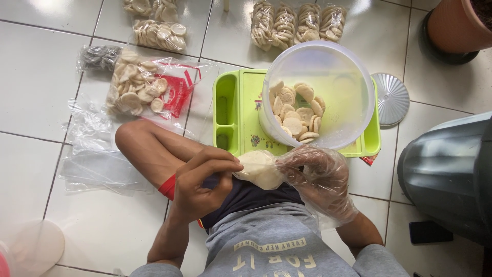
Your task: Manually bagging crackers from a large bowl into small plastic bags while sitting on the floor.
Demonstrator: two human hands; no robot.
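Just below the clear tub (328,66), your left hand (202,182) pinches the small cracker bag (260,168); your gloved right hand (320,179) grips its other side. Keep both fingers tight, the mouth upright.

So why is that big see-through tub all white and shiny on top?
Head view: light glares off the rim of the clear round plastic tub and the glossy white floor tiles; the ribbed silver lid also gleams. The crackers inside stay sharp, and shadows are soft.
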